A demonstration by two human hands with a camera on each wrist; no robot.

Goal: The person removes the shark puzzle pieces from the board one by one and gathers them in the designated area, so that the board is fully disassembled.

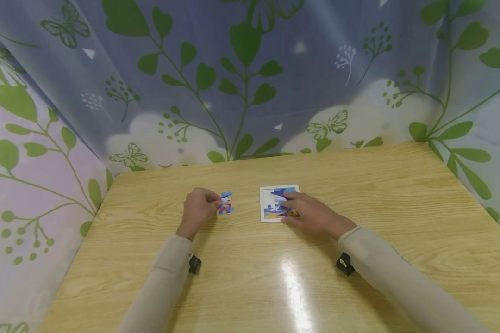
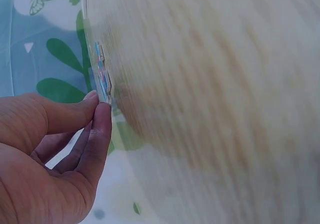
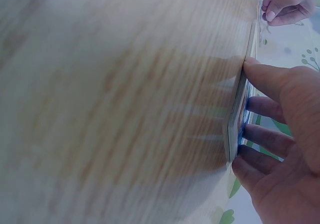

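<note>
My left hand (image 1: pixel 197 208) pinches a small jigsaw piece (image 1: pixel 226 203) between thumb and fingertips. The piece has a colourful printed figure in blue, white and red; in the left wrist view the jigsaw piece (image 2: pixel 103 77) shows edge-on. Just right of it lies a white-framed jigsaw puzzle board (image 1: pixel 261 206), flat on the table, with blue, purple and yellow pieces in it and a pale gap at its left. My right hand (image 1: pixel 314 213) rests on the board's right part, covering some of the picture. In the right wrist view its thumb touches the board's edge (image 3: pixel 234 119) and the fingers lie fairly straight.
The wood-grain table (image 1: pixel 241 286) carries a bright light reflection near its front. Behind it and at both sides hangs a leaf-and-butterfly patterned curtain (image 1: pixel 216 101). A black wrist device (image 1: pixel 345 264) shows under the right sleeve, another (image 1: pixel 195 264) by the left.
</note>
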